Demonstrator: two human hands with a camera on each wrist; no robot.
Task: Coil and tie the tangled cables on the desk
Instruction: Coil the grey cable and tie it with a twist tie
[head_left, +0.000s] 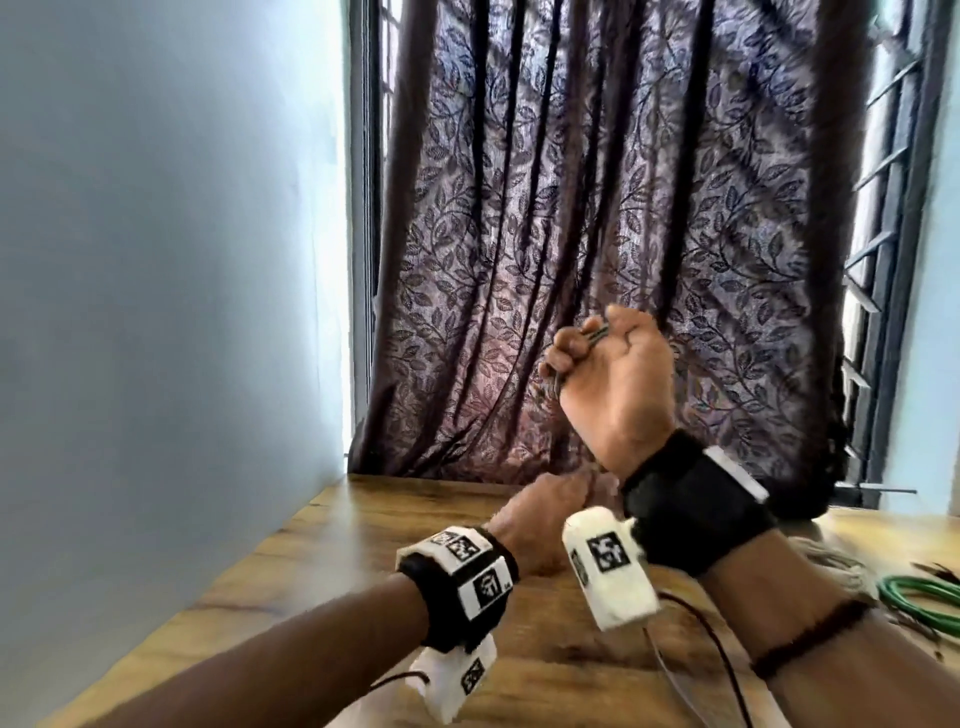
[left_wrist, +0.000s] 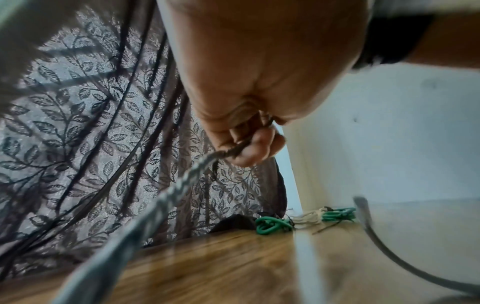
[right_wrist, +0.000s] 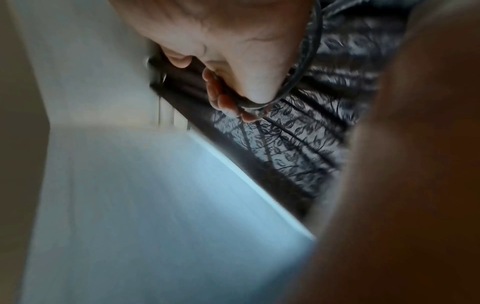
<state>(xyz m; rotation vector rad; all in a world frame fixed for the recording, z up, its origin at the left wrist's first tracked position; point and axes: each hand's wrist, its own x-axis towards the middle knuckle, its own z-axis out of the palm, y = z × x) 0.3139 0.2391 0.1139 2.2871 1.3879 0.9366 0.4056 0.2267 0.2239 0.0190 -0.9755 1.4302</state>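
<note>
My right hand (head_left: 582, 345) is raised in front of the curtain, fingers curled round several strands of a grey cable (head_left: 597, 332). The right wrist view shows that hand (right_wrist: 233, 96) gripping a dark loop of the cable (right_wrist: 309, 61). My left hand (head_left: 561, 493) sits lower, just above the desk's far edge, partly hidden behind my right wrist. In the left wrist view its fingertips (left_wrist: 249, 144) pinch a twisted grey length of cable (left_wrist: 187, 185) that runs down and left, blurred.
A wooden desk (head_left: 363, 545) stands against a pale wall at the left and a leaf-patterned curtain (head_left: 597, 208) at the back. At the desk's right lie a green coil (head_left: 919, 597) and a white coil (head_left: 841, 566), also seen as green coil (left_wrist: 270, 223) and white coil (left_wrist: 309, 219).
</note>
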